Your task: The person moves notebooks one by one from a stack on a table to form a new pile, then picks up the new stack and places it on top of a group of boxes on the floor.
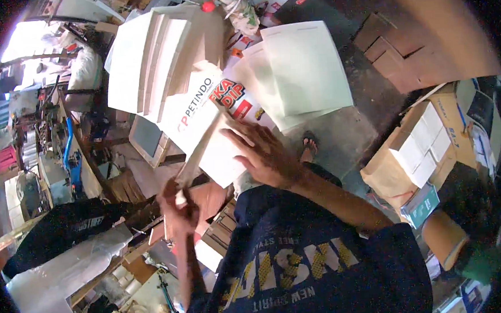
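Observation:
A white printed paper sheet [219, 158] lies in front of me, with a raised, folded edge running down toward the left. My left hand [179, 209] grips the lower left corner of this edge, fingers bent around it. On the sheet's right part rests my right hand [262, 156], its fingers stretched out flat toward the fold. Beyond the hands, large white sheets in a fanned stack [147, 65] stand at the upper left. More pale sheets [308, 72] overlap at the upper right, partly covering a colourful printed surface [246, 99].
Flattened brown cardboard [399, 53] lies on the floor at right. Nearer is an open carton [389, 171] with white boxed stacks inside. A small teal box [421, 206] sits beside it. At left are a blue tool-like bar [69, 147], a black cloth [66, 234] and clear plastic sheeting [74, 276].

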The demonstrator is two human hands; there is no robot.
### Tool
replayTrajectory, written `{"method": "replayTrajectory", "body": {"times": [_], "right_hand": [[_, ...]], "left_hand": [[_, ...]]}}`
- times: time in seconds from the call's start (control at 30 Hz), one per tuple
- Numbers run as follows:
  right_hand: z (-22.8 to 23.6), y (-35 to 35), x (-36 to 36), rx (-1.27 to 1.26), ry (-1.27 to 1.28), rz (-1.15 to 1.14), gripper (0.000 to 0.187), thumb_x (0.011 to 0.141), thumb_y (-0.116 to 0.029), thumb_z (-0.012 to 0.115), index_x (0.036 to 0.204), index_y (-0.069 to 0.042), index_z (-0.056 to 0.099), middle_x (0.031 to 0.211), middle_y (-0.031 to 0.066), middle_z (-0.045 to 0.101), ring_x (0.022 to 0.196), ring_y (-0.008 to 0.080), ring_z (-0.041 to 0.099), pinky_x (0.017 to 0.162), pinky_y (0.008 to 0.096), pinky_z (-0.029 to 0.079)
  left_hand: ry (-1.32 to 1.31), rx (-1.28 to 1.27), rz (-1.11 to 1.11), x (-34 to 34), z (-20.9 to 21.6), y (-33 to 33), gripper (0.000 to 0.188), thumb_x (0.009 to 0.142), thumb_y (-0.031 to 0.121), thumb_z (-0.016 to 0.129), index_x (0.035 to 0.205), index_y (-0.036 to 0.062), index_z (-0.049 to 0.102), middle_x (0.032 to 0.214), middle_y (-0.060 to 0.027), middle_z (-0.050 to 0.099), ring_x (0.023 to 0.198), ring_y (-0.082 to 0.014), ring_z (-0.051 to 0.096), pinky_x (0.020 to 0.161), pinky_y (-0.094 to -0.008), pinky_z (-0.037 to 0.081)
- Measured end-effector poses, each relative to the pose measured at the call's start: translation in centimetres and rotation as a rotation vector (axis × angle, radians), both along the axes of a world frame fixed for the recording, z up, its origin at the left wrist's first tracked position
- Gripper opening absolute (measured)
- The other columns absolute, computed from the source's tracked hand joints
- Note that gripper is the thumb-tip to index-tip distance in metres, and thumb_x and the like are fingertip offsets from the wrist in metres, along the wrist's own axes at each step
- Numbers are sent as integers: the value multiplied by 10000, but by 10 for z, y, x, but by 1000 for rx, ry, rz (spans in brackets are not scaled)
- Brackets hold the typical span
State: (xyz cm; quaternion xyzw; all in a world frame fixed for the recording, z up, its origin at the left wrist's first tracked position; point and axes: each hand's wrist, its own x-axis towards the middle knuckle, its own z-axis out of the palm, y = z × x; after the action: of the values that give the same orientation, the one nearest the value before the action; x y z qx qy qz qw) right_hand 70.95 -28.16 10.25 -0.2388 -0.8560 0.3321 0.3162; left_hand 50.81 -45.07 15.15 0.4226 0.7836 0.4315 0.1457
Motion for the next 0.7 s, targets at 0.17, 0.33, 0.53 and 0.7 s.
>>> {"method": "replayTrajectory", "body": {"times": [0.17, 0.33, 0.53, 0.7], "right_hand": [[50, 29, 45, -409, 384, -149, 1090, 583, -457, 859, 1402, 12, 314, 1339, 217, 444, 1257, 327, 422, 1042, 425, 331], [112, 21, 99, -1038, 374, -141, 508, 780, -292, 716, 1150, 22, 569, 996, 83, 626, 877, 149, 583, 793, 275, 447], [141, 32, 117, -293, 460, -629, 294, 861, -216, 658, 1047, 11, 656, 963, 77, 678, 827, 118, 603, 747, 274, 474], [109, 61, 106, 345, 175, -275, 455, 802, -13, 595, 1255, -28, 560, 1307, 190, 527, 1223, 336, 502, 1036, 396, 385]], "left_hand": [[143, 376, 71, 29, 95, 53, 406, 901, 87, 559, 1258, 19, 378, 1190, -79, 435, 986, -172, 493, 849, -307, 435], [-247, 335, -23, 50, 74, 100, 331, 962, 168, 513, 1260, 33, 457, 1153, -87, 534, 993, -137, 504, 854, -270, 404], [67, -98, -355, 23, -27, 98, 520, 873, 246, 642, 1321, 81, 435, 1317, -190, 499, 1254, -307, 445, 1051, -431, 357], [487, -732, -510, 54, -94, 78, 934, 625, 432, 824, 1423, 305, 357, 1458, -384, 82, 1327, -596, 113, 1010, -729, 164]]}}
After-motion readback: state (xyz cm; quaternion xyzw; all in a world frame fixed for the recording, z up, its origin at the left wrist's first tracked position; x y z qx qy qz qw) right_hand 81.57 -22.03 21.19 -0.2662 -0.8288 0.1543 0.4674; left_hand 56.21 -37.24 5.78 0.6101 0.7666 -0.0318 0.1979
